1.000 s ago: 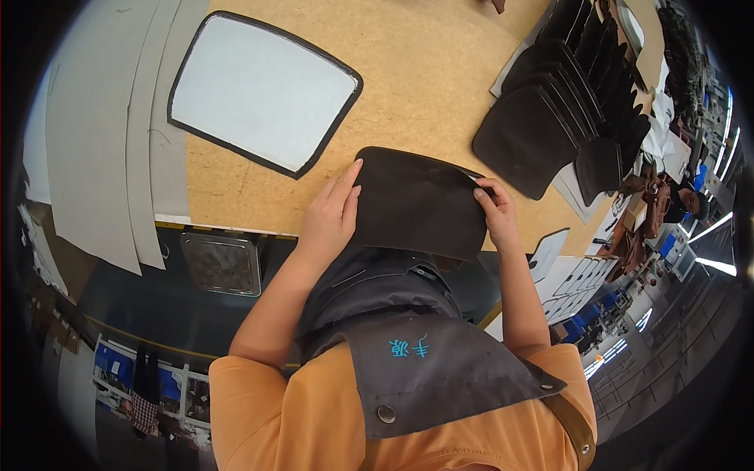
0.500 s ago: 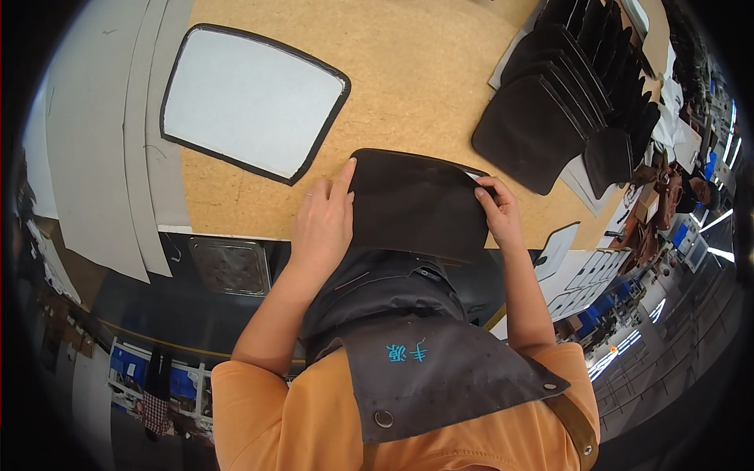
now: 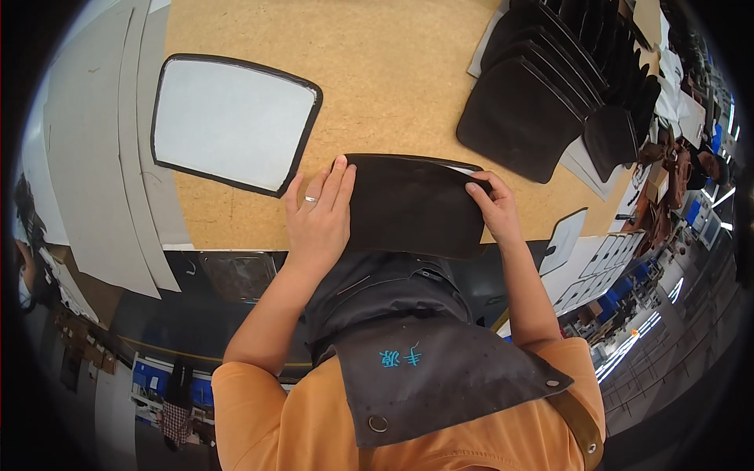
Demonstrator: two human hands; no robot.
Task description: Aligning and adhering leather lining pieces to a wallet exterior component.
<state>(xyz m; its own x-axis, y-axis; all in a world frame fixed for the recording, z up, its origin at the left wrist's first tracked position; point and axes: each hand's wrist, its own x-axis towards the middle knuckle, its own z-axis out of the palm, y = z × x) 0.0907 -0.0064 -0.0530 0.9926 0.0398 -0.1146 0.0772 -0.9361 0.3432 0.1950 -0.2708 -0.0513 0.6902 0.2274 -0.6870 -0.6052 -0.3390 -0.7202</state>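
A dark, leather-like panel (image 3: pixel 416 208) lies along the near edge of the table in front of me. At its left edge rests my left hand (image 3: pixel 318 216), fingers stretched out and the fingertips at the upper left corner. My right hand (image 3: pixel 500 210) pinches the panel's upper right corner between thumb and fingers. Under that lifted corner a sliver of white shows along the top edge. Left of the panel lies a similar piece, a white panel with a black border (image 3: pixel 234 124). What lies beneath the dark panel is mostly hidden.
Fanned-out black panels (image 3: pixel 522 118) stand at the right of the wooden table (image 3: pixel 385 71). Long grey sheets (image 3: pixel 94 157) cover its left side. A small light panel (image 3: pixel 563 242) sticks out at the right front edge. My apron (image 3: pixel 440 377) is close to the table's edge.
The view has shifted slightly. My left hand's fingers have spread more at the panel's left edge. My right hand keeps pinching the corner, where more white shows.
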